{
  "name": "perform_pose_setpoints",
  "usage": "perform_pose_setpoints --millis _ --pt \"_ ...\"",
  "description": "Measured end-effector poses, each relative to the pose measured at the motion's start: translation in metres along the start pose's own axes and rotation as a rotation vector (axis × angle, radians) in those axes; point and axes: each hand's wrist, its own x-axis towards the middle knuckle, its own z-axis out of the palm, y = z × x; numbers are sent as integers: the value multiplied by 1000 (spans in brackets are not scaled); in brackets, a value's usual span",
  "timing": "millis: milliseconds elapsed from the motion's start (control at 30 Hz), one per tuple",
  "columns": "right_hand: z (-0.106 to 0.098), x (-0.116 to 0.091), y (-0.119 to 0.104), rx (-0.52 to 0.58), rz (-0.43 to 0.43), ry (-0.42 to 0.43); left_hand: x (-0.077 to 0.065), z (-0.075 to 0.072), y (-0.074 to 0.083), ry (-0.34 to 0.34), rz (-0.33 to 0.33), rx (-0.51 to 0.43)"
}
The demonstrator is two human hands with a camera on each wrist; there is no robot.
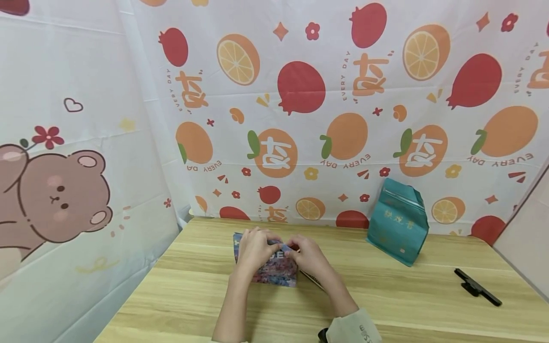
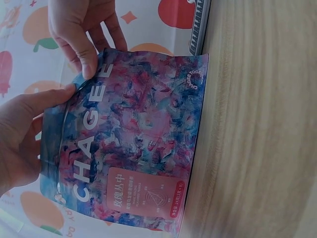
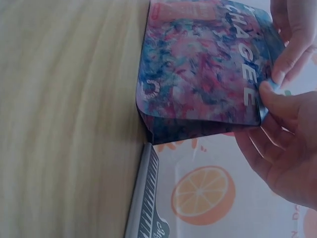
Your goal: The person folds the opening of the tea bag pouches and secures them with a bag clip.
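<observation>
A blue, pink and purple tea pouch (image 1: 276,271) lettered CHAGEE stands on the table, its printed front toward me. My left hand (image 1: 256,250) pinches the pouch's top edge between thumb and fingers. Close beside it, the right hand (image 1: 306,259) pinches the same edge near the pouch's right corner, its thumb on the front in the right wrist view. The two thumbs almost meet along the top strip. In the left wrist view a pink label (image 2: 143,193) shows low on the front. The inside of the pouch is hidden.
A long slim strip (image 3: 144,198) with dark tooth-like marks lies by the pouch's right side. Farther right stand a teal pouch (image 1: 399,221) at the back and a black bar with a small clip (image 1: 477,287) on the wooden table (image 1: 180,286). Printed curtains (image 1: 266,43) enclose the back and left.
</observation>
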Motion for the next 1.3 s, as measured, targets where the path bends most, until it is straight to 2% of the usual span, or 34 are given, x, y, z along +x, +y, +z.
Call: perform_pose_setpoints --millis 267,433,700,1033,1300 --pt "7 1 -3 -40 58 117 2 -1 -2 -34 -6 -31" --pt "9 1 -5 -31 78 141 2 -1 -6 -49 -21 -55" --pt "8 0 -6 -39 79 148 0 -4 -14 -39 -55 -154" --pt "8 -1 -7 -39 84 142 1 -2 -11 12 -64 -135" --pt "8 -1 -6 -42 77 137 1 0 -7 13 -100 -86"
